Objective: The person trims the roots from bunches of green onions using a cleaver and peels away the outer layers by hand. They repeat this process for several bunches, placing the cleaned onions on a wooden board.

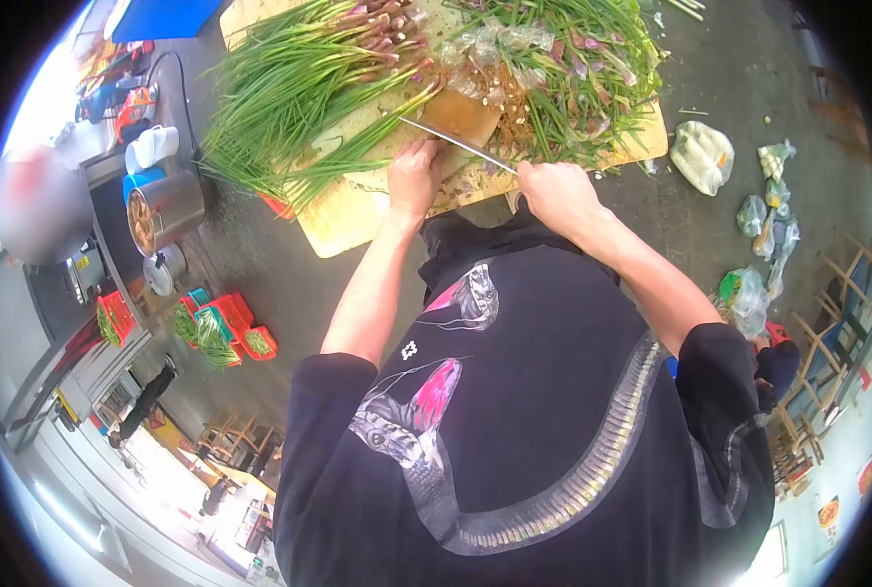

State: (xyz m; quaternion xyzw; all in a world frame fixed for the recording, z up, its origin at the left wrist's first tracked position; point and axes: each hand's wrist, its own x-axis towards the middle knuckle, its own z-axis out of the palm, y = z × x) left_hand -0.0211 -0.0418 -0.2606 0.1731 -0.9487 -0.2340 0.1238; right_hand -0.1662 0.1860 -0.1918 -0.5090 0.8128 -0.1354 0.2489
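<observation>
My right hand (560,198) is wrapped around the handle end of a knife (460,145), whose thin blade reaches left over the wooden board (343,221). Close beneath the blade's far end, my left hand (414,178) is closed with its fingers curled in; what they grip is hidden. Long green scallions (299,93) with purplish bulb ends lie in a pile beyond my left hand. Past my right hand is a heap of loose green leaves and peelings (592,98). Crumpled clear plastic (499,49) lies between the two piles.
A pale cloth-like bag (702,158) and several plastic bags (749,301) lie on the floor to the right. To the left stand a large metal pot (174,210) and red crates (232,321) of greens. Wooden chairs (832,303) line the right side.
</observation>
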